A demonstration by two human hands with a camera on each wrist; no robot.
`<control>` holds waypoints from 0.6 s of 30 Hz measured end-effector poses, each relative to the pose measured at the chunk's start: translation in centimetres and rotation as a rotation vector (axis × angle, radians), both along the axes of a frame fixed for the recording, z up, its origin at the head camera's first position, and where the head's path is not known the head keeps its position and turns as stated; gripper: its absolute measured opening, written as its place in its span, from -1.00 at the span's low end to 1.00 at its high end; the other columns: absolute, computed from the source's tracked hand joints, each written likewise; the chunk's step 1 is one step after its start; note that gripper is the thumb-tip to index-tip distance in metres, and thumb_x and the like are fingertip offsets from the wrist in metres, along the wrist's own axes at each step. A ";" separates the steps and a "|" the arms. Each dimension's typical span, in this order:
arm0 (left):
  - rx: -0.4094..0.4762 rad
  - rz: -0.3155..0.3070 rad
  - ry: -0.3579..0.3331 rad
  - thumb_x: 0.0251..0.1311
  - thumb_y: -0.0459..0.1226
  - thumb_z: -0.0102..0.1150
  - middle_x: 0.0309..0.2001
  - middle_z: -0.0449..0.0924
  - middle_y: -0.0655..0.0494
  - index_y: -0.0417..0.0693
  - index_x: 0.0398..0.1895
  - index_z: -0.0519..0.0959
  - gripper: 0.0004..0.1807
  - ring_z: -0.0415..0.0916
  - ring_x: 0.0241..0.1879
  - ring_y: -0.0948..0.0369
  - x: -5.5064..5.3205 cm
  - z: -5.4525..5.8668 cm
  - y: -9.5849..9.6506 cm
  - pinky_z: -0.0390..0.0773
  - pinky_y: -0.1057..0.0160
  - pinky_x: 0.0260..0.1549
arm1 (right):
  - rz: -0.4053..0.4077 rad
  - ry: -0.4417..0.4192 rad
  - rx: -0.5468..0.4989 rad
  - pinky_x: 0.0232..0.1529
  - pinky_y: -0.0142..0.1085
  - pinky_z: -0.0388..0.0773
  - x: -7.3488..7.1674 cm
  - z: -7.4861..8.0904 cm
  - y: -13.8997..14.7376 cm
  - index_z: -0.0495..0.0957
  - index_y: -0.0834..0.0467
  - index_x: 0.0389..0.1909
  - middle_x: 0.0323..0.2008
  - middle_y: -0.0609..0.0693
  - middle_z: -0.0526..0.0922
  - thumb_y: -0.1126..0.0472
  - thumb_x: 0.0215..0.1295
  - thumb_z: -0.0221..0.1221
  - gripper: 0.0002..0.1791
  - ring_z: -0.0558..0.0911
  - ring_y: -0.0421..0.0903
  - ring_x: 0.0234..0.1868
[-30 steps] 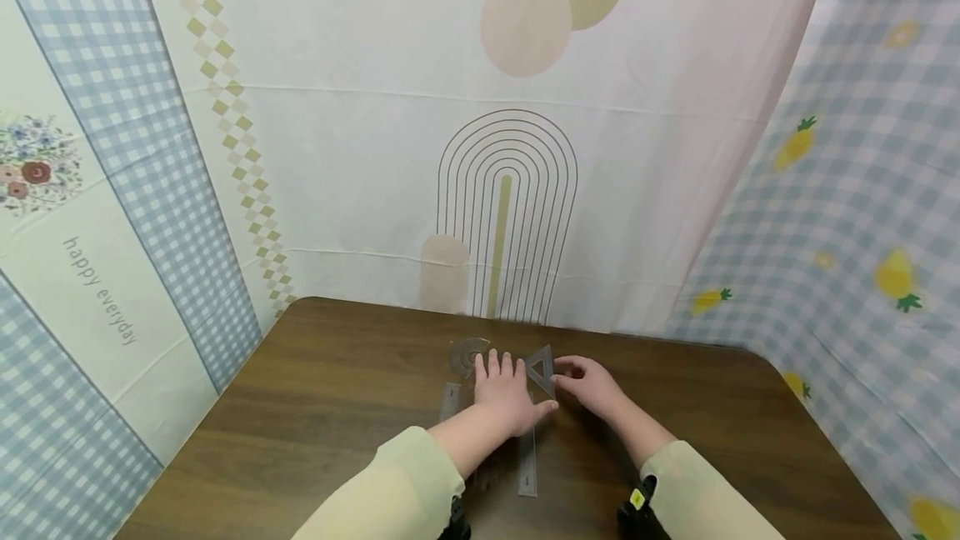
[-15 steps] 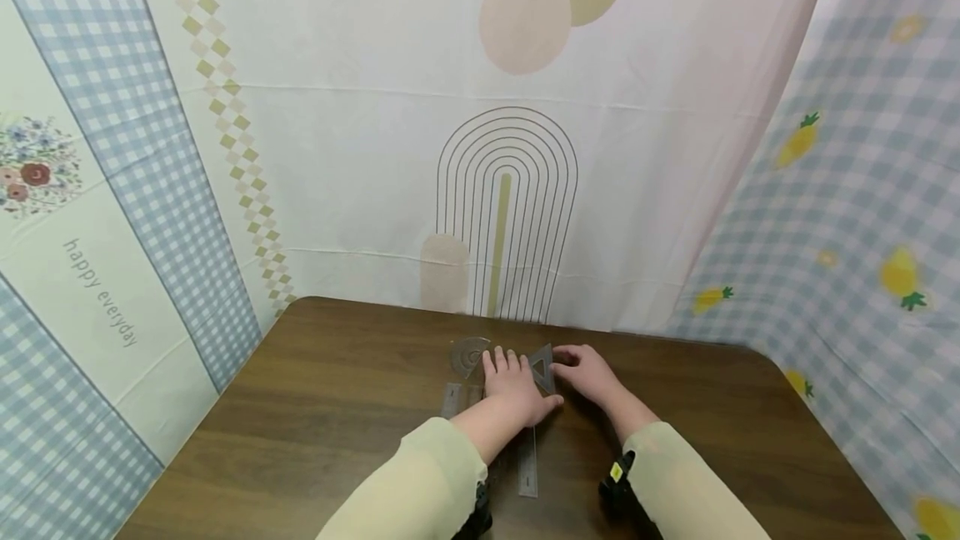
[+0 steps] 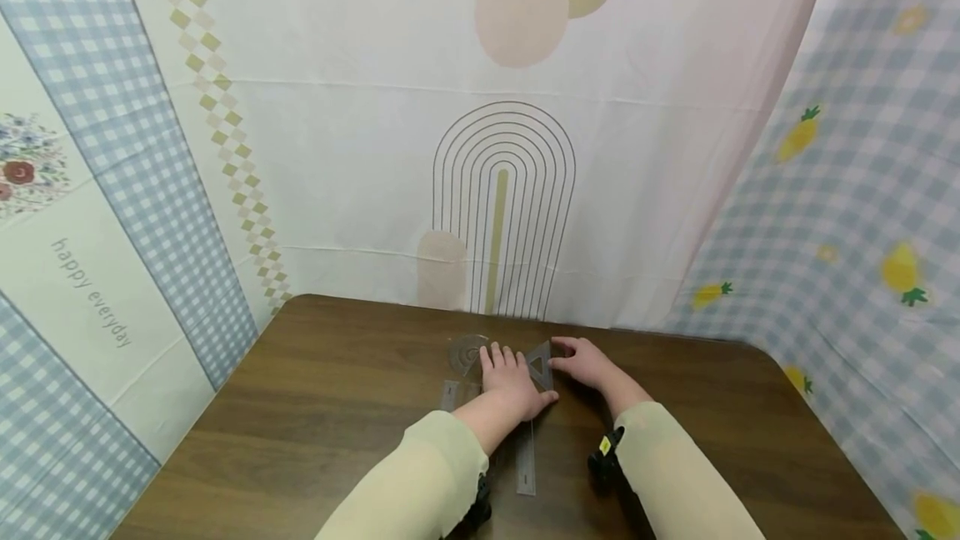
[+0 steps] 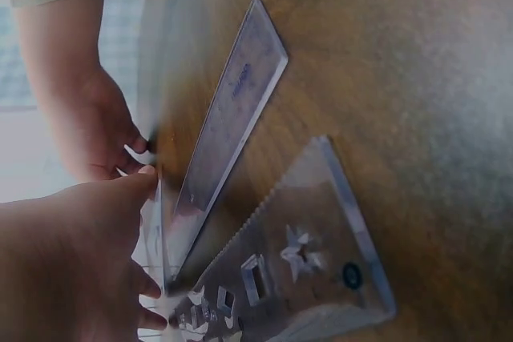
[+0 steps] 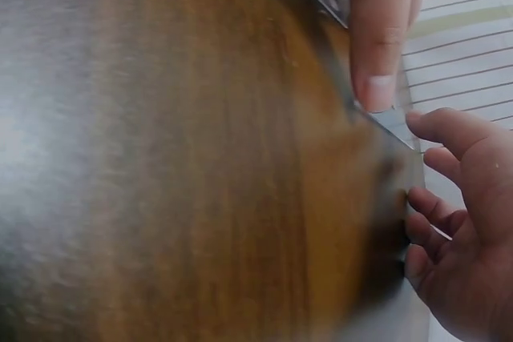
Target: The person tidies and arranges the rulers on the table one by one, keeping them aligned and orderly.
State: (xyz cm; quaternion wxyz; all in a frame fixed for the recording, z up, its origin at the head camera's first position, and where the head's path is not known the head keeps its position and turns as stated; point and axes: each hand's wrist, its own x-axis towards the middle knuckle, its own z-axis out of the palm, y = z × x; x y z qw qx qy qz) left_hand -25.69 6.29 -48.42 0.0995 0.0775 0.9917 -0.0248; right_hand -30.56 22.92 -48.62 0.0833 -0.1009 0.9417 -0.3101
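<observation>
In the head view my left hand (image 3: pixel 512 382) lies palm down with spread, straight fingers over several clear plastic drawing tools. A straight ruler (image 3: pixel 526 465) sticks out beneath it toward me. Beside its right fingers is a triangular set square (image 3: pixel 540 365). My right hand (image 3: pixel 588 363) touches the set square's right edge with thumb and index finger, the fingers loosely bent. A semicircular protractor (image 3: pixel 465 352) lies beyond the left fingertips. The left wrist view shows a wavy-edged stencil (image 4: pixel 329 238) with a star and other cut-outs; the palm partly hides these tools.
The brown wooden table (image 3: pixel 337 407) has its far edge against a white patterned cloth (image 3: pixel 360 173). A checked cloth with pineapples (image 3: pixel 840 273) hangs along the right side. Black wrist cameras (image 3: pixel 603 465) are strapped to both wrists.
My left hand has shifted slightly to the right, uncovering more of the protractor. The right hand has moved a little forward and left along the set square's edge.
</observation>
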 end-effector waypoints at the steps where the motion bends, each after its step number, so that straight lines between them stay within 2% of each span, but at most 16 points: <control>1: 0.000 0.000 0.000 0.10 0.57 -0.29 0.56 0.01 -0.02 0.08 0.58 0.08 0.12 -0.21 0.55 -0.09 -0.1 0.0 0.1 -0.26 -0.20 0.44 | 0.003 -0.009 0.005 0.05 0.04 0.47 -0.1 0.1 0.0 0.37 0.25 0.39 0.13 0.23 0.55 0.09 0.36 0.23 -0.37 0.53 0.10 0.04; 3: -0.001 0.001 -0.003 0.09 0.58 -0.29 0.56 0.02 -0.02 0.09 0.58 0.08 0.13 -0.21 0.55 -0.09 -0.2 -0.1 0.2 -0.26 -0.20 0.44 | 0.010 -0.030 0.014 -0.01 0.00 0.47 -0.3 0.2 0.1 0.35 0.25 0.40 0.06 0.21 0.57 0.08 0.35 0.24 -0.34 0.53 0.07 -0.04; 6: -0.007 0.004 0.005 0.08 0.58 -0.29 0.56 0.02 -0.01 0.09 0.58 0.09 0.13 -0.21 0.55 -0.09 -0.3 -0.2 0.3 -0.25 -0.19 0.44 | 0.013 -0.047 0.034 -0.04 -0.01 0.47 -0.5 0.1 0.0 0.33 0.23 0.42 0.03 0.21 0.57 0.06 0.35 0.24 -0.32 0.54 0.08 -0.07; 9: -0.016 0.003 0.015 0.07 0.58 -0.29 0.56 -0.01 -0.01 0.09 0.58 0.08 0.14 -0.23 0.55 -0.09 -0.4 -0.3 0.4 -0.25 -0.19 0.44 | 0.007 -0.059 0.041 0.08 0.06 0.45 -0.6 0.1 -0.1 0.31 0.22 0.44 0.15 0.28 0.53 0.05 0.36 0.23 -0.31 0.53 0.19 0.09; 12: -0.026 0.002 0.025 0.07 0.58 -0.28 0.56 -0.01 0.00 0.09 0.58 0.09 0.14 -0.24 0.55 -0.08 -0.4 -0.4 0.5 -0.24 -0.18 0.44 | 0.001 -0.063 0.057 0.27 0.15 0.32 -0.5 0.3 -0.3 0.30 0.22 0.44 0.36 0.31 0.36 0.03 0.39 0.20 -0.31 0.36 0.27 0.34; 15: -0.034 0.000 0.017 0.07 0.58 -0.28 0.57 -0.03 0.00 0.08 0.58 0.08 0.14 -0.25 0.55 -0.08 -0.5 -0.4 0.6 -0.24 -0.18 0.44 | -0.002 -0.073 0.080 0.32 0.18 0.24 -0.5 0.5 -0.5 0.27 0.22 0.46 0.40 0.32 0.29 0.01 0.41 0.17 -0.31 0.27 0.30 0.40; 18: -0.027 0.000 0.008 0.08 0.58 -0.27 0.57 -0.03 -0.01 0.07 0.58 0.07 0.14 -0.26 0.55 -0.07 -0.6 -0.4 0.6 -0.25 -0.18 0.44 | 0.000 -0.068 0.109 0.32 0.17 0.24 -0.6 0.6 -0.6 0.28 0.22 0.46 0.40 0.32 0.30 -0.01 0.41 0.17 -0.30 0.27 0.30 0.40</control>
